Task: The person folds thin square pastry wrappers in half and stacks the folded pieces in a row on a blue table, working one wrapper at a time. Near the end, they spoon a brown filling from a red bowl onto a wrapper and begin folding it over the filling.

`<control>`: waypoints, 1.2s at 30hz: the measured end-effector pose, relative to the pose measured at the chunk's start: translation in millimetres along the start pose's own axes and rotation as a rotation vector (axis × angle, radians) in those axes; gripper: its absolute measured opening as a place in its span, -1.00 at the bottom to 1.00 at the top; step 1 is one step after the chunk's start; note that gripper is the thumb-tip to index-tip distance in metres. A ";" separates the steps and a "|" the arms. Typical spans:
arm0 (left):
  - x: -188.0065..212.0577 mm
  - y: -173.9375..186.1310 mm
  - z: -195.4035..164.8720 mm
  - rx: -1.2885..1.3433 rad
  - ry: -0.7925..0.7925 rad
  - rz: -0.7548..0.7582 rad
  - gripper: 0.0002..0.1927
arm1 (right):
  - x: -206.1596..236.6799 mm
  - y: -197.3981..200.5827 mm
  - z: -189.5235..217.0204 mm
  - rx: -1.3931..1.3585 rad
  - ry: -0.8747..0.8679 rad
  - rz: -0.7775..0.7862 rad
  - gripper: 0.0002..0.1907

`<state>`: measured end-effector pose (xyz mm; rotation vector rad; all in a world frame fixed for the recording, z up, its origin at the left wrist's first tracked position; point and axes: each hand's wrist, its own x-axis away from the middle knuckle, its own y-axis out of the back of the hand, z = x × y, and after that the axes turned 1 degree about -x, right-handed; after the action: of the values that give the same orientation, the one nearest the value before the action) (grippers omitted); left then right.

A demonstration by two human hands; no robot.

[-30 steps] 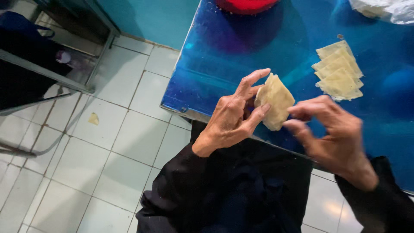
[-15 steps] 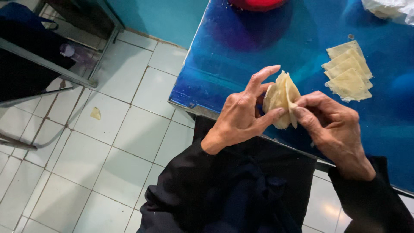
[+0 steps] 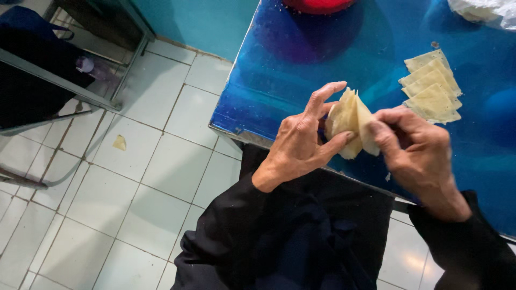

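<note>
Dough wrapper (image 3: 352, 121), pale yellow and folded into a triangle, sits pinched between both hands above the near edge of the blue counter (image 3: 301, 64). Left hand (image 3: 303, 142) grips its left side, right hand (image 3: 416, 150) its right. More folded wrappers (image 3: 431, 88) lie stacked on the counter nearby.

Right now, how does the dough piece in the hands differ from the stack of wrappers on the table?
The dough piece is folded, its edges pinched between the left hand and right hand; the stack of wrappers lies flat and untouched on the blue table. The dough piece is held upright; the stack is fanned. Both are pale yellow.
</note>
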<state>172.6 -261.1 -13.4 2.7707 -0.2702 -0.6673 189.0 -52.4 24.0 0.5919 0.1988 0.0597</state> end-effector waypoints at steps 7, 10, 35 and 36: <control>-2.6 4.3 -8.1 0.086 0.081 0.040 -0.20 | -7.7 60.1 -32.5 -0.114 -0.029 -0.188 -0.81; -3.3 1.2 -8.8 0.074 0.078 0.037 -0.19 | -26.7 88.9 -61.8 -0.113 0.080 -0.239 -0.82; -6.1 -4.3 -4.2 0.040 0.041 0.049 -0.19 | 7.1 90.1 -88.7 0.846 0.589 -0.061 -0.77; -6.2 -4.4 -4.8 0.045 0.038 0.046 -0.19 | 7.2 90.3 -87.3 0.832 0.583 -0.049 -0.77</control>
<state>169.9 -254.4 -8.2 2.8072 -0.3444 -0.6033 178.4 71.1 2.4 1.3935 0.8269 0.1019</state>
